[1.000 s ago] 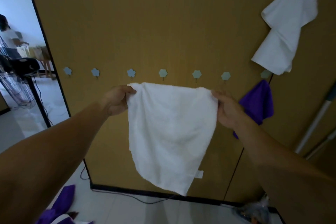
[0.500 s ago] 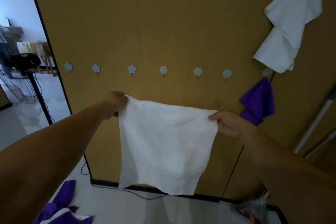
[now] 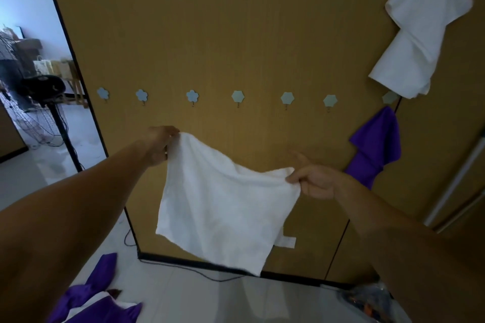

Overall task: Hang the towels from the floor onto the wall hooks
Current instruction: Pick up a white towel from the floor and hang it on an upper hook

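Towel (image 3: 223, 204) (white) pinched by left hand (image 3: 160, 144) and right hand (image 3: 315, 181).

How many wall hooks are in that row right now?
7. Left to right: hook one, two, three, four, five, six, all bare; seventh carries the purple towel. Hooks higher up may be out of frame.

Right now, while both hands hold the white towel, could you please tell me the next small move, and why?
Probably raise the left hand so its towel corner reaches the bare hook just above it. Both hands pinch the top corners below the hook row, the right hand lower, and that hook carries nothing.
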`<state>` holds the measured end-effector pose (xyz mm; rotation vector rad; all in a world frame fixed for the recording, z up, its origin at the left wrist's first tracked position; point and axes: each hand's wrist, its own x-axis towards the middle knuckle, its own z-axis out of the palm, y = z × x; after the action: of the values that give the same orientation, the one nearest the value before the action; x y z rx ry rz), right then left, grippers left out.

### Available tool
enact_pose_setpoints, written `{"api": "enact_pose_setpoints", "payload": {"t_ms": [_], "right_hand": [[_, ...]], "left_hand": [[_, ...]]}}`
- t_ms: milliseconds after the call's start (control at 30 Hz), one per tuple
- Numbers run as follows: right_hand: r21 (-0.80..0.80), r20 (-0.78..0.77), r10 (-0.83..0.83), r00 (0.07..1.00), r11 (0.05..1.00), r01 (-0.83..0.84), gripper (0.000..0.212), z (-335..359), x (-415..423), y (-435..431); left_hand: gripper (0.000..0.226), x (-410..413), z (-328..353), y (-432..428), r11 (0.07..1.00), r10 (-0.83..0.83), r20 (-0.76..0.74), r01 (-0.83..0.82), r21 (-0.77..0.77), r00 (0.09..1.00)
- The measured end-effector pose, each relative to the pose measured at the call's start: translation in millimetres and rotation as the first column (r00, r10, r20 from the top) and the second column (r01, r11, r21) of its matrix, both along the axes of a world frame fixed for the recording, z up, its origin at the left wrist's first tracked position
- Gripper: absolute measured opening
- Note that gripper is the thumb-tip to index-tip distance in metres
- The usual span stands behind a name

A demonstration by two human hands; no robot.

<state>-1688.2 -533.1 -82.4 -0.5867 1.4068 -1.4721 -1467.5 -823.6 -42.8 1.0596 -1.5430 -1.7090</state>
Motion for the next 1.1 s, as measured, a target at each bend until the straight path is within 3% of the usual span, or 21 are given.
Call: {"api": "enact_pose_setpoints", "payload": {"t_ms": [67, 133, 267, 333, 433, 567, 700, 833, 967, 1100], "right_hand": [[0.09, -0.117, 0.021, 0.993, 0.996, -0.011, 0.089, 5.5, -6.5, -2.2], [0.214, -0.232, 0.04, 0.972, 0.977, 0.011, 0.073, 11.3, -11.9, -3.4], [0.314, -0.377, -0.038, 0.925, 0.935, 0.166, 0.003, 16.4, -15.8, -7.0], [0.249, -0.35, -0.119, 0.929, 0.944, 0.215, 0.014, 15.4, -19.9, -10.0], [0.113, -0.16, -0.156, 0.975, 0.978, 0.175, 0.031, 19.4, -20.7, -11.0], [-0.069, -0.062, -0.166, 0.984, 0.984, 0.161, 0.035, 29.3, -25.6, -10.2], [0.036, -0.301, -0.293, 0.907, 0.947, 0.318, 0.028, 33.9, -25.9, -8.1], [-0.051, -0.394, -0.424, 0.815, 0.896, 0.441, 0.021, 37.8, -26.9, -7.5], [-0.08, -0.526, -0.423, 0.738, 0.888, 0.453, 0.027, 43.9, -29.2, -4.5], [-0.144, -0.567, -0.458, 0.685, 0.874, 0.465, 0.023, 49.1, -33.7, -4.7]], "left_hand": [[0.016, 3.2, 5.0, 2.9, 1.0, 0.011, 0.001, -0.011, -0.023, 1.0], [0.021, 6.1, 9.6, 2.9, 0.998, 0.027, 0.011, -0.026, -0.051, 1.0], [0.031, 8.2, 12.0, 2.6, 0.995, 0.076, -0.007, -0.077, -0.061, 0.997], [0.031, 9.2, 11.6, 1.9, 0.993, 0.104, -0.015, -0.105, -0.056, 0.994], [0.034, 11.2, 13.0, -1.5, 0.99, 0.124, -0.012, -0.125, -0.064, 0.992], [0.034, 14.9, 15.3, -3.3, 0.99, 0.125, 0.017, -0.123, -0.069, 0.992], [0.022, 15.8, 14.3, -1.2, 0.991, 0.108, 0.13, -0.095, -0.098, 0.986], [0.015, 11.6, 12.0, 4.3, 0.984, 0.106, 0.258, -0.064, -0.166, 0.96], [0.032, 8.9, 11.3, 5.4, 0.972, 0.115, 0.31, -0.042, -0.232, 0.944], [0.033, 1.4, 15.5, 9.8, 0.952, 0.106, 0.334, 0.001, -0.305, 0.937]]}}
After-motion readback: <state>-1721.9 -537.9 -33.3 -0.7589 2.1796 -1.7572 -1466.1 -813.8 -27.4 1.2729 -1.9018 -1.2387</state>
